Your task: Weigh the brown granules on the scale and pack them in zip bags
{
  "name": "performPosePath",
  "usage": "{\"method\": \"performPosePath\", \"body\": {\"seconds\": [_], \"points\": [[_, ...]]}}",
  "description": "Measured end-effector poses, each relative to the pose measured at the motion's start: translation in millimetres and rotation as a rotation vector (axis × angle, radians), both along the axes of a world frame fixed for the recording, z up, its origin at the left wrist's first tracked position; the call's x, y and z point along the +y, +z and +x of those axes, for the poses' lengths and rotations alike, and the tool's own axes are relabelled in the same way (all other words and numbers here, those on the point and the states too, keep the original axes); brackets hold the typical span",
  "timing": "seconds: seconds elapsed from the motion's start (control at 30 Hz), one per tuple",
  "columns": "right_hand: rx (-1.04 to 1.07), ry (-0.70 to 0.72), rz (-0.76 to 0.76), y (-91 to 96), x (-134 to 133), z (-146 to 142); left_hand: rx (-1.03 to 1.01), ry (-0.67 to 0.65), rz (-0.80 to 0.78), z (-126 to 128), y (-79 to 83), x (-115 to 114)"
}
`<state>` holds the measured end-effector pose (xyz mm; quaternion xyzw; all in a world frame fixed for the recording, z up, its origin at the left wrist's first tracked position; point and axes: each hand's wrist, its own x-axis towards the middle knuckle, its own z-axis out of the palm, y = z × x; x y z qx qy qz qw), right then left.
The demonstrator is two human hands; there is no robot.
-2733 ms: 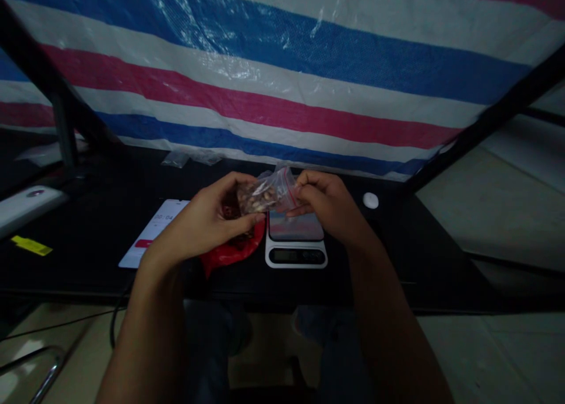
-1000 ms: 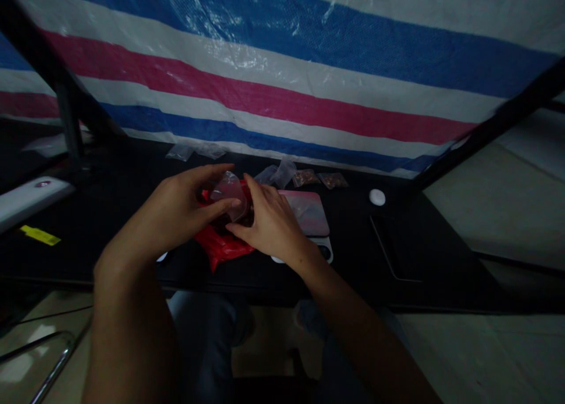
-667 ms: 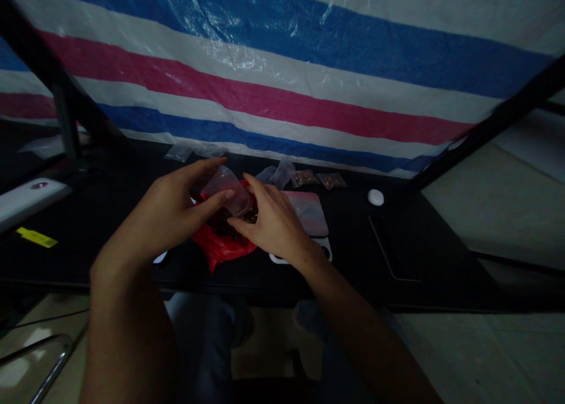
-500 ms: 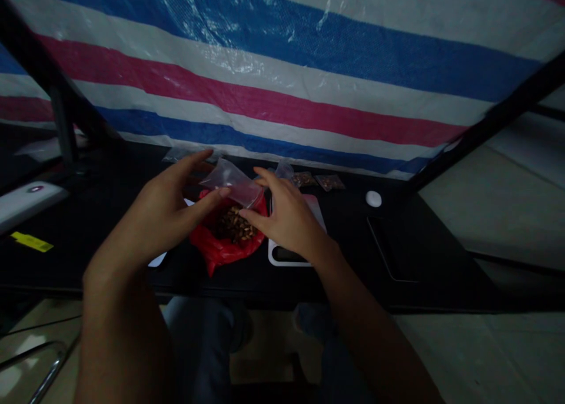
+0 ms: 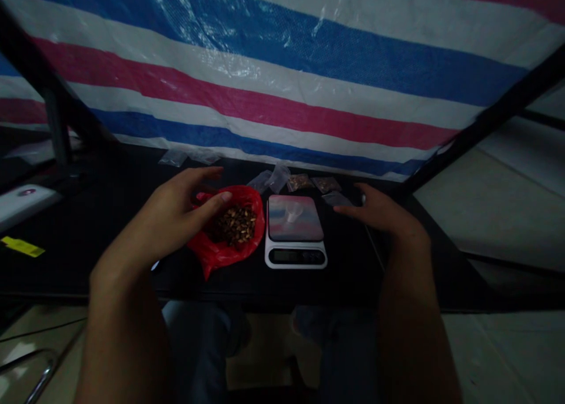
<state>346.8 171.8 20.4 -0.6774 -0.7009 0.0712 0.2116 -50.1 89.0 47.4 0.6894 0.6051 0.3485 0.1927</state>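
Note:
My left hand (image 5: 179, 212) hovers at the left rim of a red plastic bag (image 5: 209, 255), thumb and fingers apart with nothing between them. The bag is rolled open and holds small brown seeds or nuts (image 5: 238, 224); their exact kind is unclear. To its right sits a white kitchen scale (image 5: 295, 218) with a shiny plate. My right hand (image 5: 382, 211) is beyond the scale, its thumb and fingers spread beside a clear plastic bag (image 5: 336, 199) lying on the black table (image 5: 348, 245).
Two small filled clear packets (image 5: 299, 182) lie behind the scale, near crumpled clear bags (image 5: 278, 178). More clear bags (image 5: 174, 157) rest at the back left. A yellow strip (image 5: 23, 247) and a white device (image 5: 26, 204) are at far left. A striped sheet (image 5: 265, 98) hangs behind.
The clear bag held over the red bag is gone from there; one now lies right of the scale. My right hand has moved right, uncovering the scale. My left hand stays near the red bag.

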Motion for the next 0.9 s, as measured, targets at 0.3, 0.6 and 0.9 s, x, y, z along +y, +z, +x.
{"method": "performPosePath", "body": {"seconds": [0.3,0.6,0.9], "points": [[-0.245,0.146,0.036,-21.9,24.8,-54.9,0.025,-0.048,-0.020,9.3,1.7,1.3],[-0.254,-0.089,-0.056,-30.3,33.4,-59.6,0.032,-0.091,-0.007,13.0,-4.3,7.6],[0.380,-0.105,0.343,3.3,26.0,-47.2,-0.065,-0.081,-0.038,20.3,2.5,4.1]]}}
